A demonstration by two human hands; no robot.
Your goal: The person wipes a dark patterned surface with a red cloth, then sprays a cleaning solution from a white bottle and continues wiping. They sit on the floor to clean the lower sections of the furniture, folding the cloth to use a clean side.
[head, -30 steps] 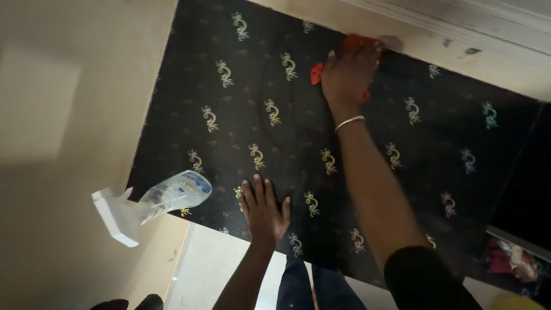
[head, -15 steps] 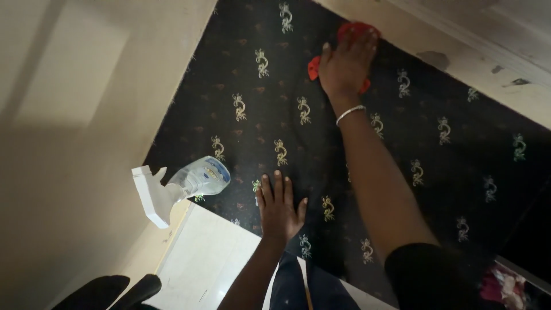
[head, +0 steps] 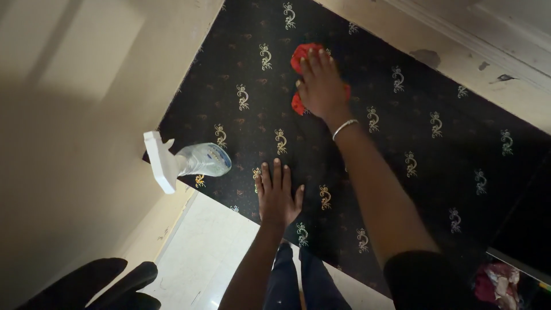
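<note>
My right hand point(head: 320, 85) presses flat on a red cloth point(head: 299, 56) lying on a black surface point(head: 436, 166) patterned with small gold scroll motifs. A thin silver bangle sits on that wrist. My left hand point(head: 278, 195) rests palm down with fingers spread near the front edge of the same surface, holding nothing. A clear spray bottle point(head: 195, 161) with a white trigger head stands at the surface's left front corner, a short way left of my left hand.
A cream wall point(head: 86, 115) borders the surface on the left, and a pale ledge point(head: 459, 40) with dark marks runs along its far side. Pale floor point(head: 212, 258) and dark shoes point(head: 97, 284) lie below. Bundled reddish fabric point(head: 493, 284) sits at bottom right.
My right hand has slid the red cloth away from the far ledge, back and to the left across the black surface. My left hand stays planted. The view has shifted slightly.
</note>
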